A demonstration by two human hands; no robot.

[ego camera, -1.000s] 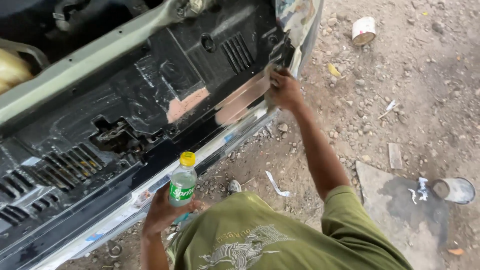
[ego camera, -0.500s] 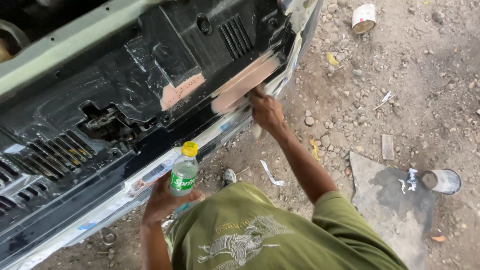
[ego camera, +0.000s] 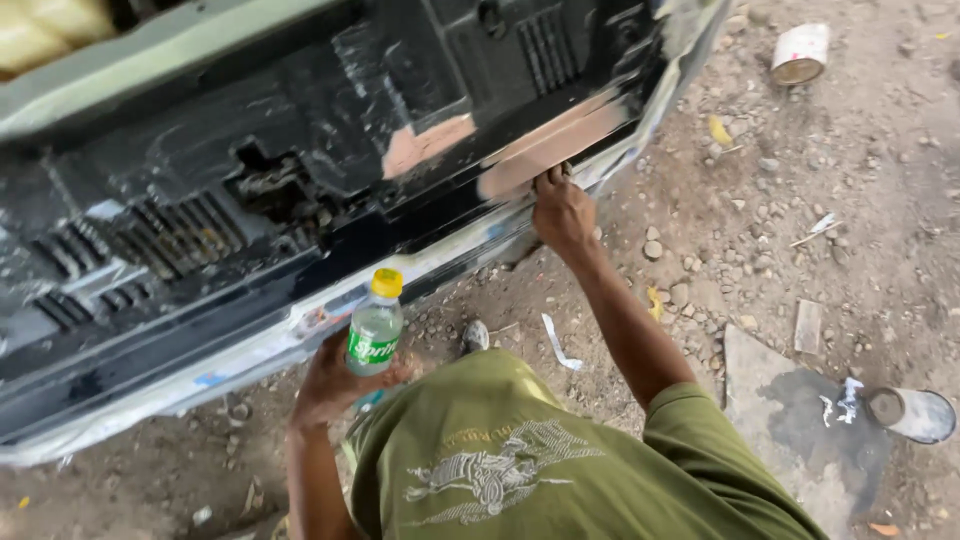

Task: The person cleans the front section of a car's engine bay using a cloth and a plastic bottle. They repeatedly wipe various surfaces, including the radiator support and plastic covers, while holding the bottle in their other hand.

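While the left hand [ego camera: 330,385] grips a small clear bottle [ego camera: 374,328] with a yellow cap, upright, just below the black bumper panel [ego camera: 250,200], the right hand [ego camera: 563,212] presses against that panel's lower edge by the tan filler patch [ego camera: 550,150]. Fingers curled, likely around a small sanding pad; too hidden to confirm. Tape roll [ego camera: 798,55] and tin can [ego camera: 910,412] lie well apart from the panel, on dirt.

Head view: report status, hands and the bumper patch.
Left hand grips a clear plastic bottle, yellow cap, upright. Right hand pressed on the tan patch of the black bumper. Nothing blocking the patch.
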